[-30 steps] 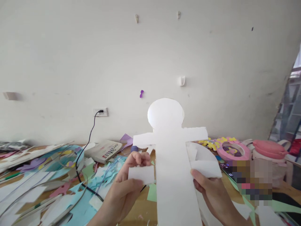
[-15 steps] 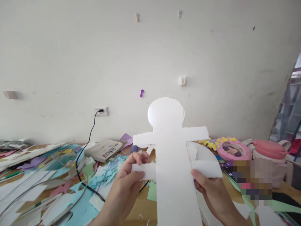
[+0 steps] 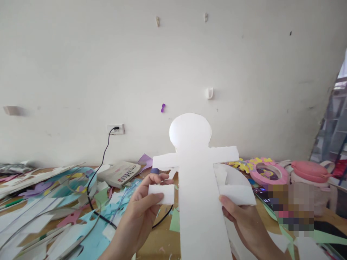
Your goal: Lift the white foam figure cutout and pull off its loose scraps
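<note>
A large white board cutout (image 3: 199, 202) stands upright in front of me, with a round top, two short side arms and a long straight body. My right hand (image 3: 241, 218) is closed on its right edge, thumb in front and fingers mostly behind. Beside that hand a white flap (image 3: 238, 195) sticks out, with a rounded white part above it. Between the thumb and fingers of my left hand (image 3: 145, 202) is a small white rectangular piece (image 3: 168, 194), slightly apart from the cutout's left edge. The lower end of the cutout is out of view.
Paper scraps (image 3: 121, 200) and a calculator (image 3: 121, 173) cover the left of the table, crossed by a black cable (image 3: 94, 209) from the wall socket (image 3: 116, 129). To the right are a pink ring (image 3: 280, 177), a phone (image 3: 261, 195) and a pink bag (image 3: 311, 171).
My left hand has moved the small white piece a little left, so a gap now shows between it and the cutout. My right hand keeps its hold.
</note>
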The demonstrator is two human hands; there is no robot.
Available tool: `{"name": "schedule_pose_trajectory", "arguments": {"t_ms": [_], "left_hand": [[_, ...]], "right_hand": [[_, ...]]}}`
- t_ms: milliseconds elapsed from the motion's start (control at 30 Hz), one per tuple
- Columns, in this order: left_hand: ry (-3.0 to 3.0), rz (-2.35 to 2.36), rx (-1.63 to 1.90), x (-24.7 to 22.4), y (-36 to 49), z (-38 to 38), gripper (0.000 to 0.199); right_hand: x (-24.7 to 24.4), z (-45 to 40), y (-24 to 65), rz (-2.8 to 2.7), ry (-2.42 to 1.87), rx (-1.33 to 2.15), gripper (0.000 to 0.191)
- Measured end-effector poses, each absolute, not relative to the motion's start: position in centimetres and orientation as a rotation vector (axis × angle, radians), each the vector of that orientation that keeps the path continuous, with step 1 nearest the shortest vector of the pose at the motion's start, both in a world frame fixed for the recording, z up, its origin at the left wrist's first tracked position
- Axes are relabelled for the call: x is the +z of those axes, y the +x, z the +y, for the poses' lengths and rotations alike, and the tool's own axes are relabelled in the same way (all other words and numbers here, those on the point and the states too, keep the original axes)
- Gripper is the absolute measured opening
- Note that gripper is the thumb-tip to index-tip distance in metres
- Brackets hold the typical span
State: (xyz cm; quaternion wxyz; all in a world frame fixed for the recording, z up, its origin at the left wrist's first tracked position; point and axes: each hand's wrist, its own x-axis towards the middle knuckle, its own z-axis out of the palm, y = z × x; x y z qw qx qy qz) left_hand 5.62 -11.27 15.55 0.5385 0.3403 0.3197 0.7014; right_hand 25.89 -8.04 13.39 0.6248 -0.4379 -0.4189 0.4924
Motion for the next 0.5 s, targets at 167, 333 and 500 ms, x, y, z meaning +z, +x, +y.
{"name": "schedule_pose_trajectory", "arguments": {"t_ms": [167,333,500], "left_hand": [[0.902,0.804,1.581,15.34,5.83,-11.46,0.024],[0.996,0.823,1.535,14.91,5.95,-11.35,0.019],[1.025,0.894,1.501,15.17,5.24,-10.92,0.019]], "right_hand": [[13.36,-7.93,25.76,-0.963,-1.031,1.134,0.033],[13.07,-7.49,25.98,-0.987,-1.057,1.155,0.036],[13.47,-7.77,25.75,-0.962,-1.017,1.139,0.041]]}}
